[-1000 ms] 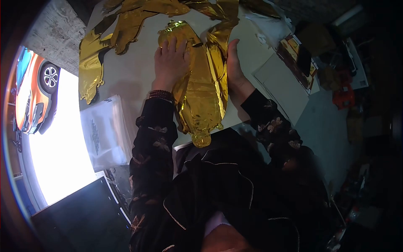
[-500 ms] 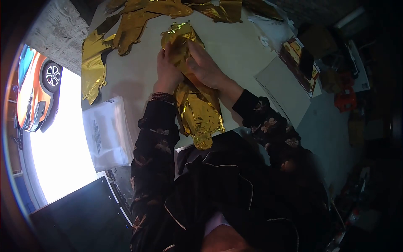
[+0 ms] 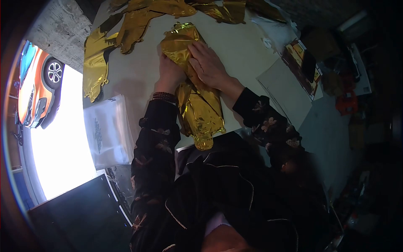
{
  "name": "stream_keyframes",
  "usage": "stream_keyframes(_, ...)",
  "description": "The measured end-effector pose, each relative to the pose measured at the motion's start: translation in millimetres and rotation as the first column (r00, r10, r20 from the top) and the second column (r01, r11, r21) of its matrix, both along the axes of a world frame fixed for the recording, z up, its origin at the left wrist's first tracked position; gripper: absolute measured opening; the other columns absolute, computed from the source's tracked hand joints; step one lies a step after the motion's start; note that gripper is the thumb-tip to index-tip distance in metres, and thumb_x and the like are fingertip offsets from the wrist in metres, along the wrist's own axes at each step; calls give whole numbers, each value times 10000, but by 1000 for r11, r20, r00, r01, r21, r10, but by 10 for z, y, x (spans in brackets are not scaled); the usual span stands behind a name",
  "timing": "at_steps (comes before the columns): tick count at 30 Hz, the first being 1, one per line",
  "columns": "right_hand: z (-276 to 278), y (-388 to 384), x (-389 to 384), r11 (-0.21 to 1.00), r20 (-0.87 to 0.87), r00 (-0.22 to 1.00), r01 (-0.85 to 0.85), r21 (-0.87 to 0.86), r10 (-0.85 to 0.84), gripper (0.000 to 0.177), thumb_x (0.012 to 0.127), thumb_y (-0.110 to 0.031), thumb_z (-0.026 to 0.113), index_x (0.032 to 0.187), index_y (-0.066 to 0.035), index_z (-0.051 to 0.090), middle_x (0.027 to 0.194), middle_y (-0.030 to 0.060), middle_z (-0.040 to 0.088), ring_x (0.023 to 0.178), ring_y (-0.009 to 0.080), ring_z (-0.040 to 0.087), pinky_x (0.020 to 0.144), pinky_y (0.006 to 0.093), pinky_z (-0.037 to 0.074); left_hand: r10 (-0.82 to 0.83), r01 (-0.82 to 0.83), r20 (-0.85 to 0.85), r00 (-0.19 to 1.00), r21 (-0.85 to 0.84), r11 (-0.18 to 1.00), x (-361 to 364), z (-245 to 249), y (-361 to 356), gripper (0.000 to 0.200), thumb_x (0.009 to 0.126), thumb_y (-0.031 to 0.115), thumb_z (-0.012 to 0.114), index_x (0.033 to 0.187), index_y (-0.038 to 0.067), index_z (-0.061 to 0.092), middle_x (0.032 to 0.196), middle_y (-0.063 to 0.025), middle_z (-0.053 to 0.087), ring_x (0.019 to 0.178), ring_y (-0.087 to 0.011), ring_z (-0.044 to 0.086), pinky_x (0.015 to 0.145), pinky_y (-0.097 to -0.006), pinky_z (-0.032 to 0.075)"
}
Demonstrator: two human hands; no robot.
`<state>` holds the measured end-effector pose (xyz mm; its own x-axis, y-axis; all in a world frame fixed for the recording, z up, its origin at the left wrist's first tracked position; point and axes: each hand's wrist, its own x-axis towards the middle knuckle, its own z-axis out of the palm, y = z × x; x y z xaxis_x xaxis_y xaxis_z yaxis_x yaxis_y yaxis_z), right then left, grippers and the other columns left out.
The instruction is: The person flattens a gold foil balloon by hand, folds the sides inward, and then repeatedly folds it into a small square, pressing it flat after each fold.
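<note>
The left hand's fingers are hidden under the folded upper part of the gold foil piece (image 3: 201, 110), so whether they grip it or merely lie beneath it cannot be told. At the top of the view, more gold foil pieces (image 3: 153, 17) are cut off by the frame, and the room's far right sinks into darkness where shapes blur together.

The left hand (image 3: 171, 74) reaches straight forward, its wrist ringed by a beaded bracelet (image 3: 164, 96), its back against the foil's left side. The right hand (image 3: 208, 69) comes in from the right, slanting up and to the left, back upward; its fingers are loosely extended and half spread, resting on top of the foil without closing around it. Both forearms run forward in dark flowered sleeves.

The foil piece lies lengthwise on the pale table (image 3: 237, 44), in front of the person, its narrow near tip overhanging the edge. Clear plastic packets (image 3: 107, 132) lie left of it.
</note>
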<state>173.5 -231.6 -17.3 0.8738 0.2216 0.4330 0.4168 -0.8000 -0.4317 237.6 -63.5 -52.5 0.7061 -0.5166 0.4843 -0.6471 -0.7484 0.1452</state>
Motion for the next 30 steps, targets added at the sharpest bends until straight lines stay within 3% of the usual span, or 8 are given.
stream_keyframes(3,-42,34,-14,992,-35,997,58,-109,-62,556,1047,-352,439,1515,-60,371,1545,201,379,1451,358,322,1196,515,236,-18,18,-6,1000,-4,1000,17,84,9,559,854,293,683,1382,150,566,1366,-85,606,1336,-276,504,1113,-449,369)
stream_keyframes(6,-48,50,-28,982,-67,994,77,-175,-90,586,1045,-397,440,1531,-81,359,1559,198,361,1470,372,279,1204,542,196,34,13,-298,954,154,988,126,197,69,466,920,253,601,1362,110,585,1407,-114,569,1364,-286,465,1142,-455,333)
stream_keyframes(9,-43,63,-37,970,-102,990,71,-231,-97,607,1038,-427,447,1535,-89,362,1565,193,352,1479,384,249,1208,550,170,1,-3,-309,951,-5,1000,130,264,193,467,932,231,586,1380,101,571,1468,-105,516,1384,-325,440,1148,-473,336)
stream_keyframes(15,-11,89,-51,952,-99,987,93,-293,-126,630,1019,-432,482,1520,-66,374,1560,186,346,1480,393,226,1213,545,155,222,-217,-191,956,46,975,92,290,360,463,966,213,546,1419,115,534,1531,-65,467,1442,-385,366,1178,-477,308)
stream_keyframes(23,7,149,-53,945,-131,967,174,-277,-217,704,994,-426,522,1508,14,327,1566,173,339,1487,399,214,1215,546,146,211,-224,-202,956,-43,974,156,192,378,494,983,258,508,1456,121,476,1528,-103,470,1449,-354,367,1179,-481,303)
stream_keyframes(30,67,187,-63,938,-169,952,200,-283,-254,720,993,-422,521,1512,24,296,1573,163,315,1491,396,202,1217,542,147,212,-231,-208,955,-72,970,133,210,381,490,985,259,505,1451,109,470,1527,-109,474,1443,-349,380,1173,-480,313)
